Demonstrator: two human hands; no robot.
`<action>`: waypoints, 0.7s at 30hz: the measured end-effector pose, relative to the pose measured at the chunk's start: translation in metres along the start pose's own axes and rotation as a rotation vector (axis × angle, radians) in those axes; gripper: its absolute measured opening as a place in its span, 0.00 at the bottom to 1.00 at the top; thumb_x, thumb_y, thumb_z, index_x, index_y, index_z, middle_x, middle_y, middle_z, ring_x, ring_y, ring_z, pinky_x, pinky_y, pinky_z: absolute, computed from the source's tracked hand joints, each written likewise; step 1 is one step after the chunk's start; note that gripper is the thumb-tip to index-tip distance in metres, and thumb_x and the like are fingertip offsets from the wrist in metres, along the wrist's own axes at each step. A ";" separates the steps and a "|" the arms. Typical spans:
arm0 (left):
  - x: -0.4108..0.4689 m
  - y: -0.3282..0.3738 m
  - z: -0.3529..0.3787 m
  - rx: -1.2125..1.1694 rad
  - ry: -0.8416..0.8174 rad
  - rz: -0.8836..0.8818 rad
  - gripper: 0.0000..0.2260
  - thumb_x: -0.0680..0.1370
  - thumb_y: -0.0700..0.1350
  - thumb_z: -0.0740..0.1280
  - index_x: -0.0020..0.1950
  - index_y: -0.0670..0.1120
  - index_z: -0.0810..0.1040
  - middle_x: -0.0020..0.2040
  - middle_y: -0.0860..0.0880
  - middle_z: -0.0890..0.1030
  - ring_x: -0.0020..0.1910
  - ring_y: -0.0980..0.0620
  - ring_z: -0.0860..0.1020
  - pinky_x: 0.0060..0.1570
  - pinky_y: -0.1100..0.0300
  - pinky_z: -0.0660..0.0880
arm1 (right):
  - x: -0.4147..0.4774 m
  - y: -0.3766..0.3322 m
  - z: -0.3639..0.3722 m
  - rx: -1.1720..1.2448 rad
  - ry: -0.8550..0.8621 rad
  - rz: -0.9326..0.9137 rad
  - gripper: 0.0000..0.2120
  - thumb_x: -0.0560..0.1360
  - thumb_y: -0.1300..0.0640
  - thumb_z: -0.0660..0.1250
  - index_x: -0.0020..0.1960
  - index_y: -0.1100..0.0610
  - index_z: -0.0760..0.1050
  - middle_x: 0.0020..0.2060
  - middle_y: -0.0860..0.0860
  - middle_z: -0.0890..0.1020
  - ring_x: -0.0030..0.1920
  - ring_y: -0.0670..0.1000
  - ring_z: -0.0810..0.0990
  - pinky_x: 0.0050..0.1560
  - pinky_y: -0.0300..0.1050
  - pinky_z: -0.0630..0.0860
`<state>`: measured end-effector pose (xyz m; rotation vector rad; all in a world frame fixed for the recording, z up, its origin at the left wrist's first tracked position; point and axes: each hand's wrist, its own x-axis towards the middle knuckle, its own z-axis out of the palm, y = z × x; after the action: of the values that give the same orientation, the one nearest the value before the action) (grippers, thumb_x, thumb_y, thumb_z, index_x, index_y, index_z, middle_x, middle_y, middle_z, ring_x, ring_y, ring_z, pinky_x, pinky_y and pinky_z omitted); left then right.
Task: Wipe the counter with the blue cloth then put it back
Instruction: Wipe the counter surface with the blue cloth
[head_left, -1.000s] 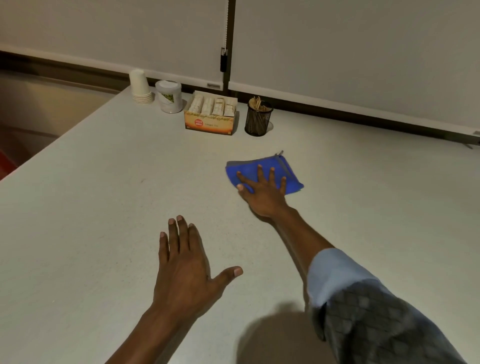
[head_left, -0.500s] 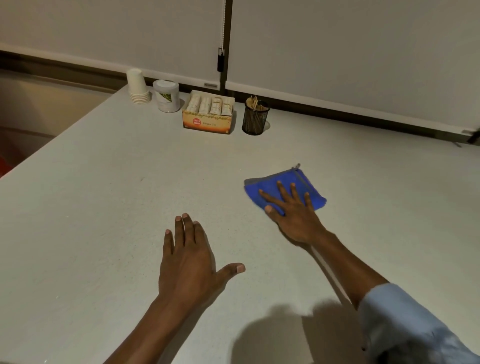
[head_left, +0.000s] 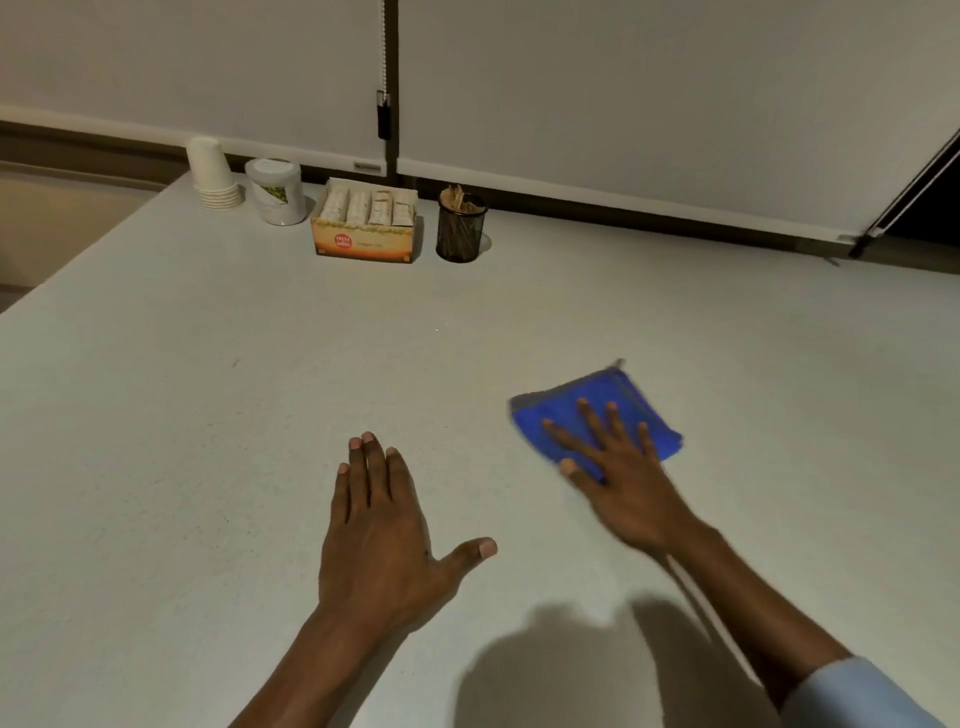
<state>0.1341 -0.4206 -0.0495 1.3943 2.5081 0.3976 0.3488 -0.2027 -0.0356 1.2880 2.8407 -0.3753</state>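
Note:
A folded blue cloth (head_left: 621, 397) lies flat on the pale counter (head_left: 218, 395), right of centre. My right hand (head_left: 618, 478) presses down on it with the fingers spread, palm covering the cloth's near edge. My left hand (head_left: 379, 530) rests flat on the bare counter to the left of the cloth, fingers together and thumb out, holding nothing.
Along the back wall stand a stack of paper cups (head_left: 210, 174), a white lidded jar (head_left: 275, 191), an open box of sachets (head_left: 366, 221) and a black mesh holder of sticks (head_left: 460, 224). The counter's left edge (head_left: 88, 249) runs diagonally.
My right hand has slid the blue cloth toward me and to the right across the counter. My left hand has stayed flat in about the same spot.

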 end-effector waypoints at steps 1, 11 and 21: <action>0.000 0.000 -0.001 0.008 -0.006 0.001 0.70 0.65 0.90 0.44 0.88 0.38 0.36 0.88 0.37 0.31 0.87 0.41 0.28 0.87 0.45 0.34 | 0.003 0.016 -0.009 0.025 0.008 0.083 0.25 0.86 0.38 0.52 0.82 0.29 0.51 0.87 0.44 0.46 0.87 0.54 0.39 0.84 0.64 0.38; -0.005 0.015 0.008 -0.014 -0.022 0.075 0.68 0.67 0.89 0.47 0.88 0.39 0.35 0.87 0.38 0.29 0.86 0.41 0.27 0.86 0.46 0.31 | -0.023 -0.055 0.019 -0.035 0.029 0.070 0.26 0.86 0.33 0.44 0.82 0.27 0.42 0.85 0.46 0.36 0.85 0.57 0.30 0.82 0.66 0.33; -0.006 -0.005 -0.003 -0.036 0.016 -0.016 0.69 0.66 0.89 0.47 0.87 0.38 0.32 0.86 0.39 0.27 0.86 0.43 0.25 0.87 0.47 0.31 | 0.013 0.012 -0.003 0.034 0.047 0.224 0.25 0.85 0.35 0.49 0.82 0.29 0.51 0.87 0.47 0.47 0.87 0.56 0.40 0.83 0.67 0.39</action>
<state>0.1324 -0.4281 -0.0479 1.3628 2.5104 0.4499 0.3488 -0.1846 -0.0360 1.6208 2.6970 -0.3938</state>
